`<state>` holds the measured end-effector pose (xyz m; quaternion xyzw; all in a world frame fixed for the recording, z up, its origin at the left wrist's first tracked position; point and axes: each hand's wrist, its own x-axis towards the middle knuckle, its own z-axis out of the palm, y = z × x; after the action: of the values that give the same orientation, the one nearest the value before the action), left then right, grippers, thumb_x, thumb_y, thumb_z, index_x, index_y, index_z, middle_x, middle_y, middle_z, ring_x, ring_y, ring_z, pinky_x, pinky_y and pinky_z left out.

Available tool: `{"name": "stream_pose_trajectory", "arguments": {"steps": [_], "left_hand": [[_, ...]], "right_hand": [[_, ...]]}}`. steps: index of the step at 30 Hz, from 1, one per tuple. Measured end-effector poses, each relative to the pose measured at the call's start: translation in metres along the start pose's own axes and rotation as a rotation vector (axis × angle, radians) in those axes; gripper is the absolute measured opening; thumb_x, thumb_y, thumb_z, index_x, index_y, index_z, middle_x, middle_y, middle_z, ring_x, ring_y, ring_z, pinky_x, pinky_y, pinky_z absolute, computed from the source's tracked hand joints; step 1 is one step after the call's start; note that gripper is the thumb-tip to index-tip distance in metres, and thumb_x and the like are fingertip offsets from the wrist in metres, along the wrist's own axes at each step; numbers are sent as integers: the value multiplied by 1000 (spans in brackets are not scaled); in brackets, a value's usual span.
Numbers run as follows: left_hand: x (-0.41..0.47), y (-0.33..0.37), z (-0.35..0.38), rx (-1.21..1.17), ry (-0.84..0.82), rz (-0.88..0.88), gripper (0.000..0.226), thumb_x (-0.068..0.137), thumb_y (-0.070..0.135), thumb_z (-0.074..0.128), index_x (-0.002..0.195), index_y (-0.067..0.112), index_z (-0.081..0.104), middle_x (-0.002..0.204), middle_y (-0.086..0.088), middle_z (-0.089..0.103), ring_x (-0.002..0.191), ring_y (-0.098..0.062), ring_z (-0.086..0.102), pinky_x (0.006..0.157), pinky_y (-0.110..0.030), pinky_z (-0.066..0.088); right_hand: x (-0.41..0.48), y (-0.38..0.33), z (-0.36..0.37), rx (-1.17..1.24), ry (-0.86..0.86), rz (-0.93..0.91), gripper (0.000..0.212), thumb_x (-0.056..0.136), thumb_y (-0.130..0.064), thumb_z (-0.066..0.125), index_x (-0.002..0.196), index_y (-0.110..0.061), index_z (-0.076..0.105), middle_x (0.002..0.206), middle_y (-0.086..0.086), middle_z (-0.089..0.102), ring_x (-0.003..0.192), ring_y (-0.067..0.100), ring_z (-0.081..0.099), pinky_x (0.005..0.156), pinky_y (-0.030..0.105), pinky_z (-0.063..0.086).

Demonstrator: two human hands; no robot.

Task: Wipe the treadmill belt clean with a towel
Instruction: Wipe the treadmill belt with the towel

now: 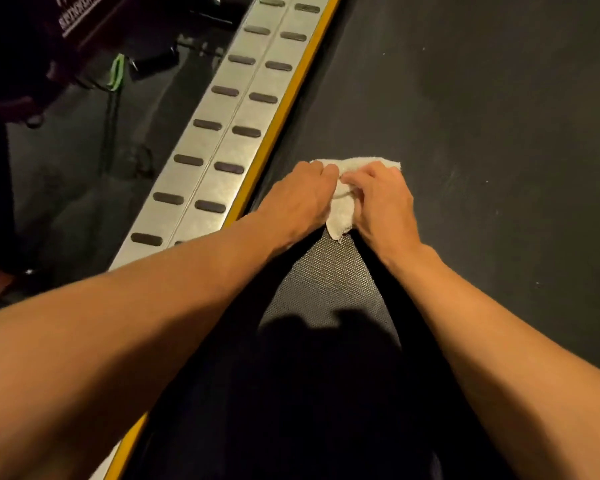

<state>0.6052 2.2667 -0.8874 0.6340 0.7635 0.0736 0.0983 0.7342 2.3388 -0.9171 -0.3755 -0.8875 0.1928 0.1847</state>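
1. We have both hands on the small white fluffy towel (340,218). It lies bunched up on the wide dark grey rubber treadmill belt (482,116).
2. Our left hand (300,195) is bent over the left side of the towel. Its fingers are curled down and close together. We cannot see the tips, because they are tucked into the cloth.
3. Our right hand (381,199) holds the right side. Its fingers are curled too, and they pinch a fold of the towel.
4. The towel sits near the left edge of the belt. It is just beside the thin yellow stripe (293,84) and the long silver metal side rail with dark oval pads (222,140).
5. We think the wiping is under way, but it is not done. The towel covers only a little spot, and the belt is big.
6. We can see tiny pale specks (486,181) on the belt, far over to the right of the towel. So that side looks like it needs a wipe.
7. We cannot tell which parts are clean already. The belt is dark, and our arms hide the near part.
8. Most of the belt, up ahead and to the right, seems left to do.
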Motion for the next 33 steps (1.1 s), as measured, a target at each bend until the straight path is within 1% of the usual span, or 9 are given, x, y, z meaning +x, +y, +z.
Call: {"name": "stream_pose_trajectory", "arguments": {"steps": [3, 7, 11, 15, 20, 22, 25, 29, 33], "left_hand": [[-6, 5, 1, -28, 38, 18, 21, 94, 19, 44, 111, 8, 48, 108, -11, 53, 99, -27, 48, 77, -43, 48], [-30, 16, 12, -21, 26, 191, 23, 94, 27, 45, 111, 11, 46, 103, -8, 52, 97, -24, 48, 70, -31, 40], [-15, 7, 6, -3, -12, 117, 21, 96, 21, 44, 113, 9, 46, 107, -11, 53, 101, -29, 50, 74, -40, 46], [-15, 10, 5, -16, -30, 75, 21, 93, 17, 46, 112, 8, 48, 107, -13, 55, 100, -31, 51, 79, -45, 49], [-36, 5, 9, -32, -98, 211, 22, 94, 25, 45, 111, 11, 49, 106, -9, 55, 98, -26, 51, 80, -42, 49], [-28, -1, 4, 10, -85, 188, 23, 95, 23, 45, 113, 10, 51, 110, -11, 55, 102, -27, 51, 81, -39, 46], [-19, -11, -5, 33, -69, 107, 25, 92, 23, 50, 113, 8, 51, 113, -13, 55, 104, -29, 50, 83, -42, 47], [-35, -11, -3, 24, -67, 115, 22, 93, 22, 48, 109, 8, 52, 108, -13, 56, 99, -28, 51, 81, -45, 48], [-45, -16, -2, 54, -71, 125, 21, 95, 21, 45, 111, 9, 51, 109, -11, 56, 100, -27, 51, 79, -42, 49]], "right_hand": [[-7, -4, -2, 51, -19, 71, 32, 89, -5, 53, 113, -19, 68, 105, -3, 60, 99, 19, 50, 80, 15, 30], [-45, -3, -6, 49, 45, 91, 31, 89, -3, 54, 109, -21, 70, 100, -10, 58, 94, 7, 41, 78, 2, 27], [-22, -6, -3, -15, 16, 88, 32, 86, 0, 53, 105, -17, 71, 98, -3, 62, 95, 20, 50, 75, 18, 31], [-21, -7, -8, 56, -46, 101, 31, 90, -9, 47, 105, -24, 69, 93, -13, 54, 94, 11, 45, 74, 8, 26], [-60, -11, -12, 10, -11, 40, 27, 89, -6, 57, 109, -17, 71, 98, -2, 62, 89, 18, 49, 75, 16, 30], [-47, -14, -10, -12, -55, 48, 29, 89, -5, 56, 112, -15, 69, 104, 2, 61, 95, 23, 51, 76, 19, 31], [-24, -25, -7, -67, -134, 38, 33, 91, -5, 50, 118, -16, 65, 114, 9, 58, 103, 26, 51, 81, 32, 40], [-33, -33, -8, -61, -128, 14, 30, 89, -4, 52, 115, -12, 65, 112, 11, 57, 102, 29, 52, 82, 37, 46], [-44, -36, -5, -39, -128, 15, 29, 90, -5, 52, 115, -13, 66, 111, 10, 58, 101, 28, 52, 81, 38, 46]]}}
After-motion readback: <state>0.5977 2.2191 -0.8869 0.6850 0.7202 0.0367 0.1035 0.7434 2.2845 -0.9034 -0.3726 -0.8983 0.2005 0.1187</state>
